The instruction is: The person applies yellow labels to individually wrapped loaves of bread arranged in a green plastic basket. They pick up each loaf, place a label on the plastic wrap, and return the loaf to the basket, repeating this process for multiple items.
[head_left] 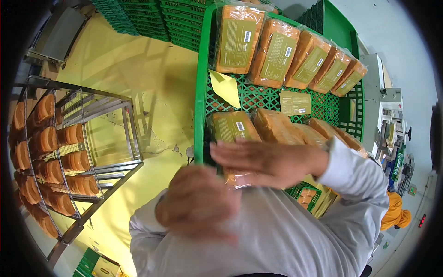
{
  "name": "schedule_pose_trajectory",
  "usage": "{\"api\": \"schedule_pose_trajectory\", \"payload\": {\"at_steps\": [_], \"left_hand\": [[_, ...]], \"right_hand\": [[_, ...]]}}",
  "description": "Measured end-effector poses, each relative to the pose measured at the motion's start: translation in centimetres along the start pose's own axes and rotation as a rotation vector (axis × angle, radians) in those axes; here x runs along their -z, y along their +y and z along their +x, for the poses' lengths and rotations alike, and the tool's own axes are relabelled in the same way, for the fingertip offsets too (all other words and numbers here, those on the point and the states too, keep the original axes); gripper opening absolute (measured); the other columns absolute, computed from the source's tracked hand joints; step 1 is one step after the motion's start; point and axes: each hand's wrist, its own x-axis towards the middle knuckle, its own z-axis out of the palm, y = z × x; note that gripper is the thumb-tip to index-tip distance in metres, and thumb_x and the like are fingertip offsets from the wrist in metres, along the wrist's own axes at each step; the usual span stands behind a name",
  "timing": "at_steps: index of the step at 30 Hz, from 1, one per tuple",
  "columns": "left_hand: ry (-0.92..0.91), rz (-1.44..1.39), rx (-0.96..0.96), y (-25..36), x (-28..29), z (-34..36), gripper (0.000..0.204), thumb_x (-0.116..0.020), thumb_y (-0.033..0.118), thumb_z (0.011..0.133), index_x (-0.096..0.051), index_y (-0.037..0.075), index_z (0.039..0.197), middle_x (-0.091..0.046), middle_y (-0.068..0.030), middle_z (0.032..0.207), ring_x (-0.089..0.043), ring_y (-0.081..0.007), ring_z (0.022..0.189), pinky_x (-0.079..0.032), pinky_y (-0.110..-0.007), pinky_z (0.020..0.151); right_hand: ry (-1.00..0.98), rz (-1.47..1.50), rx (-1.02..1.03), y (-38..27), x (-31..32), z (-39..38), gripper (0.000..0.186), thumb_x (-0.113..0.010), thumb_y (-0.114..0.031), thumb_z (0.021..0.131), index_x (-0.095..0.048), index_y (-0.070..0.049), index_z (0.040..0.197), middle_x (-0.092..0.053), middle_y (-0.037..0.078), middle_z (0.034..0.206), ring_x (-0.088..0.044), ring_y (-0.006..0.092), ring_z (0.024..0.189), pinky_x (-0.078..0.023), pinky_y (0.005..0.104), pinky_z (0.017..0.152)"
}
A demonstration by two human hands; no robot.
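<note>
Industrial bakery packing hall, green plastic lattice crate (201, 92) filled with bagged sliced loaves (277, 53), wheeled steel wire rack (92, 152) of unwrapped bread, stacked green crates (152, 21), yellow painted floor (161, 97), packaging machinery (390, 115) beside

Green crate, orange loaves, yellow floor.

My green lattice crate (199, 106) holds orange-brown bread loaves (277, 53) in clear wrap with olive-green labels carrying small white patches. Inside the crate lies a pale yellow paper slip (225, 86). Left of the crate the floor (152, 74) is yellow, and a grey metal rack (69, 152) carries golden-brown loaves. My sleeves (355, 184) are light grey.
</note>
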Motion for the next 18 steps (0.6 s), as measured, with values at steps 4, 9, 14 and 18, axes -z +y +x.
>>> {"api": "schedule_pose_trajectory", "payload": {"at_steps": [4, 9, 14, 18], "left_hand": [[-0.162, -0.613, -0.557, 1.9, 2.8, 5.3, 0.035, -0.078, 0.041, 0.082, -0.07, 0.008, 0.073, -0.068, -0.0026, 0.071, -0.063, -0.0171, 0.067, -0.043, -0.031, 0.061], [-0.293, -0.601, -0.433, 2.5, 4.1, 7.5, 0.015, -0.063, 0.001, 0.085, -0.061, 0.008, 0.072, -0.063, -0.0121, 0.079, -0.06, -0.0205, 0.07, -0.044, -0.033, 0.061], [-0.46, -0.702, -0.362, 3.1, 2.5, 7.8, 0.022, -0.062, 0.002, 0.087, -0.057, 0.006, 0.065, -0.058, -0.0099, 0.071, -0.056, -0.021, 0.064, -0.041, -0.031, 0.056], [-0.443, -0.73, -0.393, 3.1, 1.9, 9.3, 0.022, -0.062, 0.004, 0.087, -0.058, 0.006, 0.065, -0.057, -0.0084, 0.07, -0.056, -0.0196, 0.062, -0.041, -0.031, 0.055]], "right_hand": [[0.038, 0.499, 0.22, -7.0, 5.7, -1.9, 0.036, -0.053, -0.027, 0.1, -0.062, 0.008, 0.101, -0.065, 0.025, 0.106, -0.064, 0.0343, 0.099, -0.052, 0.0441, 0.087], [0.477, 0.186, 0.775, -13.1, 4.8, -3.6, 0.017, -0.054, -0.003, 0.091, -0.068, -0.002, 0.082, -0.065, 0.013, 0.079, -0.064, 0.0224, 0.07, -0.05, 0.0316, 0.063], [0.752, 0.14, 0.869, -14.2, 2.7, -2.8, 0.022, -0.056, 0.002, 0.084, -0.063, -0.005, 0.065, -0.062, 0.007, 0.065, -0.06, 0.0155, 0.058, -0.045, 0.024, 0.053], [0.711, 0.051, 0.877, -13.6, 1.4, -5.0, 0.017, -0.059, 0.003, 0.084, -0.066, -0.001, 0.069, -0.063, 0.009, 0.068, -0.059, 0.0152, 0.058, -0.045, 0.0249, 0.054]]}}
